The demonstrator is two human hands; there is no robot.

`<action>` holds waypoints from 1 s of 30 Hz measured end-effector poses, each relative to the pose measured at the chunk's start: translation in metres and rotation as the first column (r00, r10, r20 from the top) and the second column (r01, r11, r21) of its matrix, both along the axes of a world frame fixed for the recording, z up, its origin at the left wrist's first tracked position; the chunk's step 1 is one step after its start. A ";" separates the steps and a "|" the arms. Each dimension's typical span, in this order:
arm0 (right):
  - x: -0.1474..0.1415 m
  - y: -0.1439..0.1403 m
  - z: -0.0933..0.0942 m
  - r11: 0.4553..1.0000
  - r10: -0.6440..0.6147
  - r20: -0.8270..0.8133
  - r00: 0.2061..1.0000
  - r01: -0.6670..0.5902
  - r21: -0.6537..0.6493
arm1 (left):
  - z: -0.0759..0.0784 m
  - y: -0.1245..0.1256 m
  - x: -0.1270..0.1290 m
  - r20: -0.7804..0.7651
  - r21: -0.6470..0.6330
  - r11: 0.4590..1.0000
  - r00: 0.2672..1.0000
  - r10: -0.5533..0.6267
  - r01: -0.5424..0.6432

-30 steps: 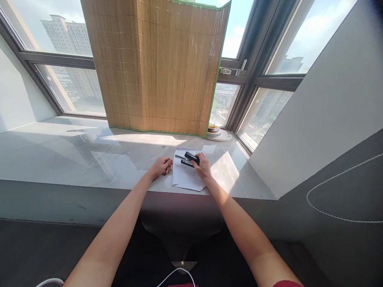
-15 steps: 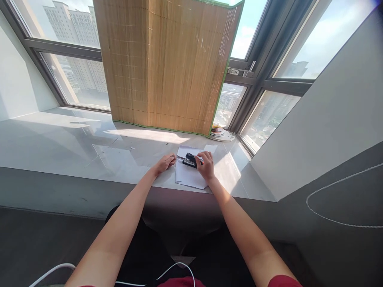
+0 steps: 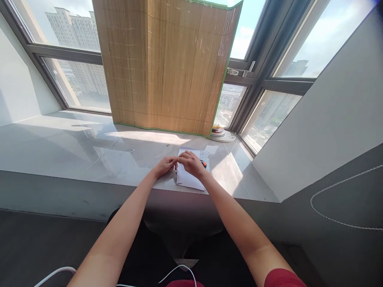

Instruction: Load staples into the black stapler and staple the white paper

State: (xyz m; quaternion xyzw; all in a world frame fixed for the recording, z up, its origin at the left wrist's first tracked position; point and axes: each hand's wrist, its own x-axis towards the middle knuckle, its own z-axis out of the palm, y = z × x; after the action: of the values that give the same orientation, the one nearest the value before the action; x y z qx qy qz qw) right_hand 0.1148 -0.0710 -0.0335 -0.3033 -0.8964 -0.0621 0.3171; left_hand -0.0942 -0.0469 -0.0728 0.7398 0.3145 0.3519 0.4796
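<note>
My left hand point(image 3: 165, 166) rests at the left edge of a stack of white paper point(image 3: 191, 181), fingers pinched together. Reaching across the paper, my right hand point(image 3: 191, 163) has its fingertips closed against those of the left. Whatever sits between the fingertips is too small or hidden to make out. Most of the black stapler is covered by my right hand; a black and orange end point(image 3: 204, 164) shows just past its knuckles. Grey print or pattern is visible on the paper's upper right part.
A bamboo mat point(image 3: 167, 71) with green edging hangs against the window behind the sill point(image 3: 74, 153). Some stacked round plates point(image 3: 220, 133) stand in the far right corner. Tiny bits point(image 3: 168, 145) lie on the sill beyond my hands.
My right hand has moved left, from the stapler to the fingertips of my left hand, and now hides most of the stapler. The left hand has stayed nearly in place.
</note>
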 end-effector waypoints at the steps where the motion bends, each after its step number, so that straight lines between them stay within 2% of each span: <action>1: 0.010 0.001 0.001 1.000 -0.024 -0.068 0.997 0.025 0.009 | 0.000 0.000 0.000 -0.005 -0.021 1.000 1.000 0.004 -0.004; 3: 0.041 0.006 0.001 0.988 -0.155 -0.290 0.944 0.154 -0.025 | 0.002 -0.002 0.000 -0.025 -0.050 0.998 0.999 0.027 -0.028; 4: 0.061 0.010 -0.001 0.961 -0.273 -0.422 0.865 0.263 -0.083 | 0.003 -0.003 0.000 -0.041 -0.051 0.998 0.998 0.040 -0.042; 5: 0.082 0.016 -0.004 0.910 -0.411 -0.505 0.759 0.375 -0.177 | 0.004 -0.004 0.000 -0.059 -0.043 0.998 0.997 0.051 -0.053; 6: 0.103 0.021 -0.008 0.830 -0.554 -0.537 0.636 0.474 -0.295 | 0.005 -0.005 0.000 -0.076 -0.031 0.998 0.995 0.059 -0.061; 7: 0.122 0.027 -0.014 0.735 -0.677 -0.499 0.541 0.538 -0.413 | 0.005 -0.006 0.000 -0.090 -0.022 0.997 0.994 0.066 -0.068; 8: 0.140 0.033 -0.020 0.643 -0.766 -0.417 0.490 0.566 -0.517 | 0.006 -0.006 0.000 -0.099 -0.018 0.997 0.992 0.073 -0.075; 9: 0.154 0.038 -0.026 0.582 -0.811 -0.351 0.468 0.583 -0.567 | 0.006 -0.006 0.000 -0.103 -0.017 0.996 0.992 0.080 -0.082; 11: 0.172 0.048 -0.038 0.526 -0.842 -0.276 0.463 0.595 -0.607 | 0.006 -0.005 0.000 -0.099 -0.028 0.995 0.991 0.090 -0.093; 15: 0.176 0.058 -0.047 0.527 -0.841 -0.266 0.472 0.598 -0.604 | 0.004 -0.001 -0.001 -0.053 -0.079 0.988 0.991 0.126 -0.130; 18: 0.173 0.051 -0.048 0.526 -0.848 -0.285 0.447 0.645 -0.554 | 0.003 0.004 -0.001 -0.011 -0.113 0.964 0.970 0.242 -0.241; 20: 0.171 0.043 -0.050 0.526 -0.848 -0.265 0.459 0.671 -0.522 | 0.001 0.011 -0.001 -0.030 -0.083 0.931 0.935 0.354 -0.356; 23: 0.167 0.030 -0.058 0.573 -0.812 -0.209 0.545 0.678 -0.460 | -0.001 0.030 -0.001 -0.150 0.160 0.842 0.830 0.537 -0.515; 25: 0.164 0.026 -0.064 0.605 -0.789 -0.183 0.586 0.690 -0.397 | -0.003 0.046 0.001 -0.233 0.351 0.748 0.721 0.652 -0.563; 27: 0.162 0.026 -0.068 0.615 -0.783 -0.170 0.599 0.705 -0.352 | -0.006 0.062 0.003 -0.303 0.449 0.673 0.609 0.733 -0.588; 29: 0.161 0.027 -0.069 0.608 -0.789 -0.150 0.596 0.721 -0.332 | -0.010 0.074 0.006 -0.353 0.481 0.646 0.544 0.761 -0.592; 30: 0.161 0.028 -0.069 0.600 -0.794 -0.130 0.594 0.730 -0.328 | -0.011 0.078 0.008 -0.375 0.486 0.655 0.539 0.754 -0.578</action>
State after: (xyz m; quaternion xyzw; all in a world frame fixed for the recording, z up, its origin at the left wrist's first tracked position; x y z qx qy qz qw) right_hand 0.2754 -0.0435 -0.1025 -0.7008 -0.6278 -0.0430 0.3359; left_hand -0.0866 0.0310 -0.0838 0.6919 0.6399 0.3258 0.0749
